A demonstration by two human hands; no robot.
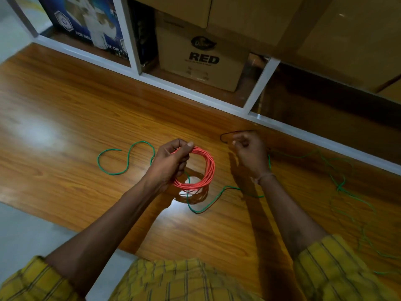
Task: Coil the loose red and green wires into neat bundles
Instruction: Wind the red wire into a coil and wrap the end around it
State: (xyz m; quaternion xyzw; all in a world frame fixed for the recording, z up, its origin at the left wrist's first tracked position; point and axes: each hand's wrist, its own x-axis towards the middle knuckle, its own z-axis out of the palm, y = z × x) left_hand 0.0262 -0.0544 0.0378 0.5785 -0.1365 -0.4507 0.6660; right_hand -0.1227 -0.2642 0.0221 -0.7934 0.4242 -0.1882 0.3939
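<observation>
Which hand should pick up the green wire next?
Probably the right hand. It holds nothing I can make out and hovers by the loose green wire on the table. The left hand is busy gripping the red coil.

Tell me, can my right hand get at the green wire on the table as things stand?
Probably yes. The right hand looks free, fingers loosely curled, and the green wire lies loose on the table just below it. Only the left hand is busy, with its grip on the red coil.
</observation>
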